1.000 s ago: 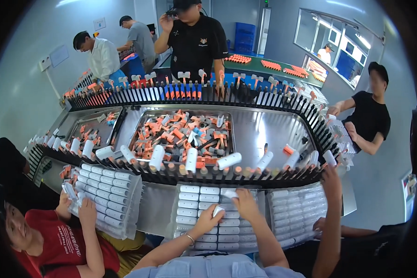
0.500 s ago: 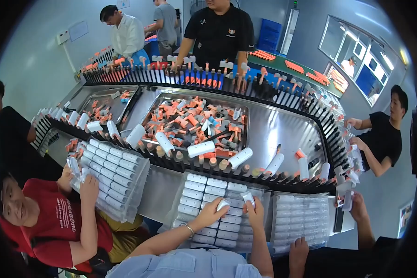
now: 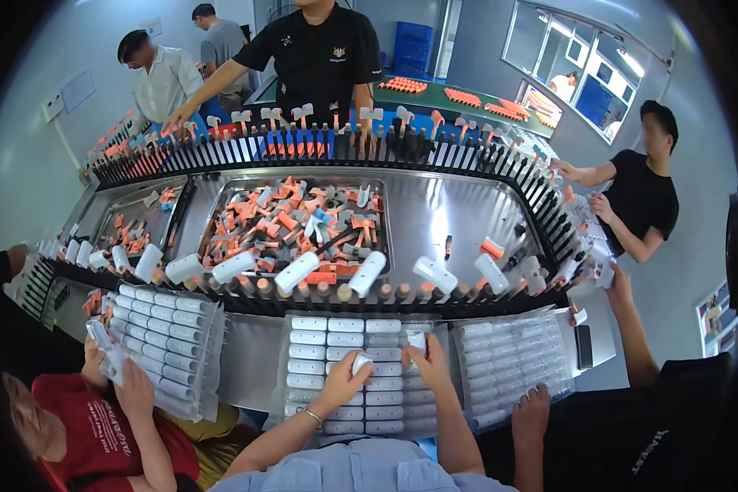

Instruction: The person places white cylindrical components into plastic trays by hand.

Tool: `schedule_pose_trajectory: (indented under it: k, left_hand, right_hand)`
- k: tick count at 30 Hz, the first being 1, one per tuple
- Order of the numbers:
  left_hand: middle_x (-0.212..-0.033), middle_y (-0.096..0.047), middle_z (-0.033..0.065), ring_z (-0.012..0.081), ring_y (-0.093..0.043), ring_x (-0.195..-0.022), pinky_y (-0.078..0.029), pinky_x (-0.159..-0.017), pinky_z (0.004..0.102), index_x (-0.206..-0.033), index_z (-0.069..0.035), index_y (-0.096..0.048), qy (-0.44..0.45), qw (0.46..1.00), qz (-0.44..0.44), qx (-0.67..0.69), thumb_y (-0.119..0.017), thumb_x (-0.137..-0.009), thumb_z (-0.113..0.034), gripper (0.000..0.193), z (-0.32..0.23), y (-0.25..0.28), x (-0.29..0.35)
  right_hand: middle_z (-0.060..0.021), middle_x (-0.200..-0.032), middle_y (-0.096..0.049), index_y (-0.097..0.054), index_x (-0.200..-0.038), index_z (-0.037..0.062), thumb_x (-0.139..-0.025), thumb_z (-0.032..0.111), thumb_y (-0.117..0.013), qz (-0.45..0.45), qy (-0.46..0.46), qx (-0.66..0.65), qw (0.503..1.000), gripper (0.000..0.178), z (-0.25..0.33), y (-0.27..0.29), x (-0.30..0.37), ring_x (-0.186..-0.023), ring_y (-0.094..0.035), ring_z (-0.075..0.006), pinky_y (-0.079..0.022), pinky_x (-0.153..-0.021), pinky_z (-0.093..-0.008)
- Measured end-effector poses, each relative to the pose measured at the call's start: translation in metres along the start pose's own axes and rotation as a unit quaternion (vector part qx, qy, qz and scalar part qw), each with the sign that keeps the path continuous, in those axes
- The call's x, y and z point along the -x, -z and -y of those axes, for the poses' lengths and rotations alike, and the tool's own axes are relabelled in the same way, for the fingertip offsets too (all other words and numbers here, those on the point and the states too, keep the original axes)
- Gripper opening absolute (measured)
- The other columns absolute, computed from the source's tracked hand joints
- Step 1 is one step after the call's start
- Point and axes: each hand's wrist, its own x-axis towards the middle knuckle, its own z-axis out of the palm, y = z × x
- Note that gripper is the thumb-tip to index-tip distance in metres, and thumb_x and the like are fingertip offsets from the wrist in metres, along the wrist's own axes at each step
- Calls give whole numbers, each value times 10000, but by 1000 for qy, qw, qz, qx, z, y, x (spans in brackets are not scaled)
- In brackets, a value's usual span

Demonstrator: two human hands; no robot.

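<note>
My left hand [image 3: 344, 384] is closed round a small white plastic shell [image 3: 362, 362], gripped between thumb and fingers. A second white plastic piece [image 3: 416, 339] is pinched upright in my right hand [image 3: 431, 365], a short way to the right. Both hands hover over a clear plastic tray [image 3: 287, 369], where rounded white shells [image 3: 307, 353] lie in columns. Translucent pockets show along its right side. Beyond the tray runs a dark-edged rail of upright posts [image 3: 385, 293], with white shells [image 3: 367, 274] tilted on several of them.
A metal bin [image 3: 388, 221] of orange and grey parts lies past the rail. Another shell tray [image 3: 517, 353] is at right, beside a co-worker's hand [image 3: 532, 414]. At left, a co-worker in red [image 3: 111, 439] handles white pieces. A black phone-like object [image 3: 583, 347] lies at right.
The whole scene has shifted left in the picture. My hands still grip their white pieces, now slightly farther apart. The person in black across the line has stretched an arm out to the left.
</note>
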Motion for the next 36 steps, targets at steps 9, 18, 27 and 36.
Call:
schedule_pose_trajectory:
  k: [9, 18, 27, 36]
  left_hand:
    - [-785, -633, 56, 123, -637, -654, -499, -602, 241, -1122, -1, -500, -11, 1000, 7, 14, -572, -887, -217, 327, 5, 5, -8]
    - [-781, -635, 64, 137, -639, -644, -493, -600, 263, -1076, -16, -513, -11, 1000, 6, -6, -588, -880, -256, 319, 2, 8, -1]
    - [-747, -630, 68, 136, -625, -643, -488, -604, 269, -1067, 0, -508, -15, 1000, 6, 5, -576, -884, -231, 302, -6, 15, -1]
    - [-730, -627, 64, 125, -625, -626, -488, -566, 255, -1076, -10, -513, -3, 1000, 5, 15, -589, -875, -222, 302, -1, 7, -6]
  right_hand:
    - [-144, -1147, -544, -313, -1335, 4, -910, 109, -502, -343, 279, 180, 879, 477, 92, 37, -37, -1026, -527, -205, -392, -902, -300]
    - [-234, -1133, -536, -356, -1294, -27, -860, 122, -516, -282, 210, 295, 888, 486, 123, 40, -59, -999, -551, -343, -409, -861, -385]
    - [-243, -769, -623, -544, -1079, 22, -805, 289, -566, -11, 118, 582, 804, 384, 176, -17, -105, -772, -601, -426, -458, -686, -504]
    - [-273, -961, -595, -464, -1224, 2, -895, 269, -518, -69, 249, 397, 881, 427, 137, -68, -93, -892, -597, -392, -464, -774, -437]
